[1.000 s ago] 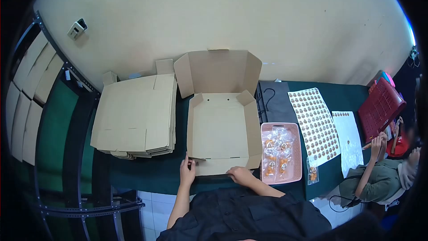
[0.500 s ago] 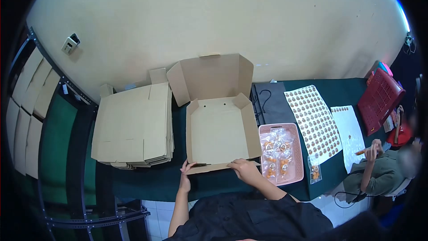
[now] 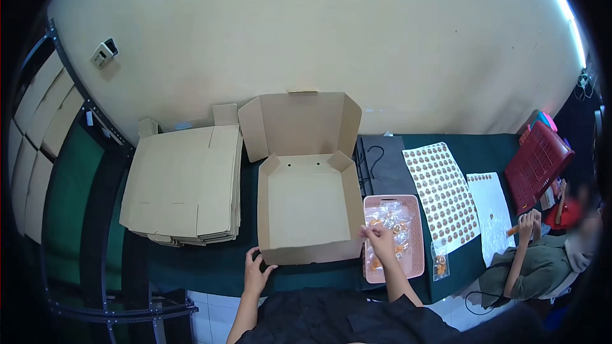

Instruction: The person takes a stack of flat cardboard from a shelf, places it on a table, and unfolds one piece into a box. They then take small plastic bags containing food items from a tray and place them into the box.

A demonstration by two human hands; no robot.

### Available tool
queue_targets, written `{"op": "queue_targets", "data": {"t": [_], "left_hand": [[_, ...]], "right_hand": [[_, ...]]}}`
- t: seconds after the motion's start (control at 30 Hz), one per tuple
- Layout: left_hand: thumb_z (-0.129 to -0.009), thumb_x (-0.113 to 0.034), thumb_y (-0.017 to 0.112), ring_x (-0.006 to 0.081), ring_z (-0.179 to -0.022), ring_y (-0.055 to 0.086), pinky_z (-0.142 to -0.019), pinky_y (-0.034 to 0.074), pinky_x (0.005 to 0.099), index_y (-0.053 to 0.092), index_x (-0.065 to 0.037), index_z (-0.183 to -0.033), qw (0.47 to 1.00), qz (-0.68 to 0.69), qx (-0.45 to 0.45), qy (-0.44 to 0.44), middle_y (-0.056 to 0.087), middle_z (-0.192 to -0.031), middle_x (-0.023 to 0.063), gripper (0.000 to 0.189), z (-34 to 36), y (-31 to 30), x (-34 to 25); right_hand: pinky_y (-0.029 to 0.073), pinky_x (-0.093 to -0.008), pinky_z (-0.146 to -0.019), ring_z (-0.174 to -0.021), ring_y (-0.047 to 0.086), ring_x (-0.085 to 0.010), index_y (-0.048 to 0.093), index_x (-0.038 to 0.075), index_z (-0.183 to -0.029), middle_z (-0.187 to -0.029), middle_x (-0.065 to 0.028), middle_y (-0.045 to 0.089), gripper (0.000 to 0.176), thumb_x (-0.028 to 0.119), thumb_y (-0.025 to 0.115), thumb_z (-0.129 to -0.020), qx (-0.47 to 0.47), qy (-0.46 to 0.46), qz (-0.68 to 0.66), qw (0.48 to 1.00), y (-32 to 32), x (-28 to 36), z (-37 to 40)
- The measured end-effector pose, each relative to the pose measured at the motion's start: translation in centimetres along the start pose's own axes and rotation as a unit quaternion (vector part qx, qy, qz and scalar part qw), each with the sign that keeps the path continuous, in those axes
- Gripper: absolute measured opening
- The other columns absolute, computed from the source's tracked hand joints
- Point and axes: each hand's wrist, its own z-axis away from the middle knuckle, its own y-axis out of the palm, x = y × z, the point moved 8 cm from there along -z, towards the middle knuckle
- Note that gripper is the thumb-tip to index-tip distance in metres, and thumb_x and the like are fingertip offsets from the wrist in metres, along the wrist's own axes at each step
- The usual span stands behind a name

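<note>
An open brown cardboard box stands in front of me, its lid raised at the back and its front wall upright. My left hand is at the front left corner, thumb and fingers apart, holding nothing. Over the left side of a pink basket, my right hand has its fingertips right at the box's front right corner, fingers partly bent and a little apart. Small clear bags with orange contents lie in the basket, partly hidden by that hand.
Flattened cardboard boxes are stacked at the left. Right of the box lie a dark folder-like item, a sticker sheet, a second sheet and a small bag. A person sits at right beside a red basket.
The box's front flap has been folded up into a wall. My left hand has moved down and left off it; my right hand has moved right to the corner. The view has shifted slightly.
</note>
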Motion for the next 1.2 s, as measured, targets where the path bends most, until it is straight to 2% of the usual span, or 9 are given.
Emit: {"op": "queue_targets", "data": {"t": [0.17,0.3,0.57,0.6,0.87,0.97,1.03,1.1,1.2], "left_hand": [[-0.062,-0.02,0.075,0.0333,-0.115,0.04,-0.094,0.036,0.0391,0.061,-0.007,-0.094,0.999,-0.008,-0.024,0.046,0.04,-0.123,0.0142,0.037,-0.8,-1.0,-1.2],[-0.064,-0.017,0.073,0.035,-0.124,0.029,-0.099,0.031,0.0413,0.063,-0.009,-0.093,0.982,-0.152,-0.044,0.103,0.034,-0.131,0.013,0.031,-0.5,-1.8,-2.7],[-0.068,-0.013,0.069,0.0336,-0.122,0.035,-0.099,0.03,0.0436,0.064,-0.008,-0.091,0.995,-0.028,-0.016,0.095,0.048,-0.12,0.0132,0.023,-0.9,-0.9,-1.1],[-0.07,-0.014,0.068,0.0328,-0.12,0.037,-0.099,0.031,0.0434,0.064,-0.007,-0.09,0.995,0.005,0.019,0.099,0.052,-0.115,0.0136,0.022,-0.7,-0.6,-1.5],[-0.074,-0.016,0.065,0.0327,-0.108,0.046,-0.091,0.036,0.0426,0.062,-0.003,-0.088,0.992,0.002,0.007,0.128,0.059,-0.102,0.0139,0.019,0.8,0.1,-2.5],[-0.075,-0.014,0.064,0.0319,-0.09,0.049,-0.081,0.04,0.04,0.061,-0.003,-0.086,0.986,-0.036,-0.111,0.118,0.058,-0.085,0.0135,0.017,0.3,-0.1,-1.5],[-0.074,-0.014,0.065,0.0301,-0.084,0.047,-0.077,0.041,0.0389,0.059,-0.003,-0.089,0.994,-0.028,-0.094,0.055,0.055,-0.082,0.0128,0.02,-0.6,1.0,0.6],[-0.073,-0.013,0.066,0.0284,-0.079,0.045,-0.073,0.041,0.0379,0.058,-0.004,-0.092,0.996,-0.015,-0.087,0.006,0.052,-0.08,0.012,0.023,-1.4,1.3,1.0],[-0.069,-0.015,0.07,0.0268,-0.087,0.046,-0.077,0.042,0.0368,0.051,-0.008,-0.107,0.977,0.144,-0.141,-0.072,0.04,-0.107,0.0129,0.043,-1.5,-0.4,0.4]], "right_hand": [[0.045,-0.0229,-0.067,-0.076,0.057,-0.0111,0.057,-0.003,-0.101,-0.086,-0.0074,0.061,0.028,0.02,0.056,-0.084,-0.048,0.028,0.139,0.989,-3.4,-6.1,-0.4],[0.042,-0.0205,-0.064,-0.081,0.053,-0.009,0.053,0.002,-0.11,-0.093,-0.0038,0.058,0.03,0.02,0.053,-0.085,-0.024,0.129,-0.041,0.99,0.1,-7.3,1.3],[0.034,-0.0189,-0.064,-0.072,0.042,-0.0075,0.047,0.005,-0.118,-0.094,-0.0039,0.054,0.044,0.035,0.026,-0.094,-0.09,0.032,-0.042,0.994,1.7,-6.4,2.6],[0.032,-0.0317,-0.093,-0.105,0.046,-0.023,0.043,0.001,-0.12,-0.109,-0.0169,0.052,0.05,0.039,0.025,-0.094,-0.087,0.042,-0.065,0.993,1.5,-6.0,3.0],[0.037,-0.0273,-0.083,-0.088,0.05,-0.0168,0.036,0.006,-0.126,-0.094,-0.0112,0.054,0.049,0.041,0.023,-0.094,-0.049,-0.007,-0.097,0.994,1.3,-1.7,4.1],[0.035,-0.0332,-0.088,-0.099,0.047,-0.0235,0.035,0.006,-0.127,-0.108,-0.0169,0.048,0.047,0.037,0.038,-0.092,-0.074,0.046,-0.072,0.994,2.0,-2.2,4.6],[0.023,-0.0424,-0.1,-0.122,0.026,-0.0373,0.03,0.0,-0.128,-0.131,-0.0246,0.026,0.059,0.034,0.052,-0.085,-0.13,-0.065,0.286,0.947,2.0,-0.9,4.0],[0.021,-0.0453,-0.101,-0.122,0.024,-0.0394,0.031,0.002,-0.129,-0.132,-0.0256,0.024,0.063,0.035,0.057,-0.081,-0.124,-0.092,0.298,0.942,2.9,-1.0,3.9],[0.02,-0.0485,-0.1,-0.123,0.021,-0.0406,0.033,0.008,-0.129,-0.133,-0.0264,0.021,0.066,0.034,0.063,-0.076,-0.079,-0.15,0.371,0.913,5.5,0.1,4.4]]}}
